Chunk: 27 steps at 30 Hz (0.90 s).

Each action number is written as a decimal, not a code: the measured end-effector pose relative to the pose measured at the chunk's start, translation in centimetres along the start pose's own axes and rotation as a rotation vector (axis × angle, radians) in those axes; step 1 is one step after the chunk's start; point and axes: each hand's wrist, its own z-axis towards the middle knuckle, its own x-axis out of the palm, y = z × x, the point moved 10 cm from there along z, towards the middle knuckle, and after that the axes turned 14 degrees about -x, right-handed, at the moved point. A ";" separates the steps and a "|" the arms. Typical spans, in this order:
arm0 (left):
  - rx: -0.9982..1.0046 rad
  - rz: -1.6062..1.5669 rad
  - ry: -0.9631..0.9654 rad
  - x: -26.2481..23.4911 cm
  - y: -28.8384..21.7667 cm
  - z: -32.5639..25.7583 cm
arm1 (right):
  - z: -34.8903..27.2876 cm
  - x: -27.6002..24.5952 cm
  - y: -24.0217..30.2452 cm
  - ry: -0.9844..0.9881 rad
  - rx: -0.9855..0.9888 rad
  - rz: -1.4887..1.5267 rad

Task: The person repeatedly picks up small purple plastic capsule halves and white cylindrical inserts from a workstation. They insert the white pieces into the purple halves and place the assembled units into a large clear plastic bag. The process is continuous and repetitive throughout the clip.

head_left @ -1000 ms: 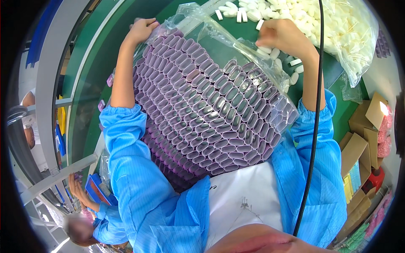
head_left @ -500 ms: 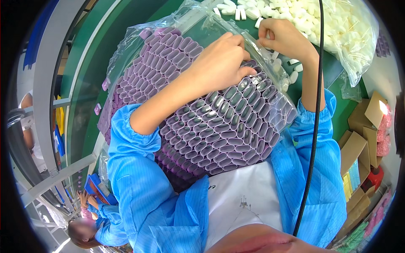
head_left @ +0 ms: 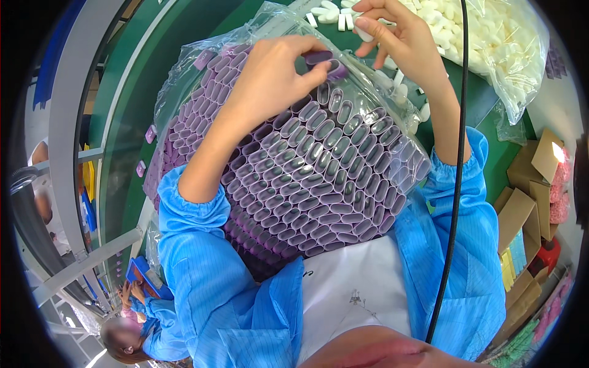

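Head view: my left hand [head_left: 270, 80] pinches one small purple tube [head_left: 320, 58] at the far edge of the big bag of tubes [head_left: 319, 178]. It looks light, hard and slippery; hold its sides. My right hand [head_left: 399, 37], just past the bag, pinches a white piece [head_left: 363, 27].

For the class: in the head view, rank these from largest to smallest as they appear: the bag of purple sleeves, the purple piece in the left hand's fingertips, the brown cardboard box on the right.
1. bag of purple sleeves
2. brown cardboard box, though it lies farther from the camera
3. purple piece
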 end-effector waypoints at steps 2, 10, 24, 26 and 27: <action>0.094 0.114 -0.096 -0.4 0.3 0.3 | -0.1 0.1 -1.3 0.034 0.015 -0.046; 0.061 -0.016 -0.035 -0.1 2.2 1.2 | 0.5 0.8 -2.7 0.013 -0.231 0.242; -0.020 -0.516 -0.136 0.7 2.7 0.5 | -1.2 2.9 5.7 0.148 -0.836 -0.358; -0.044 -0.526 -0.118 0.9 2.9 0.5 | -1.2 2.7 5.9 0.059 -0.865 -0.332; -0.046 -0.550 -0.122 0.9 2.7 0.5 | -1.3 2.5 6.0 0.015 -0.880 -0.319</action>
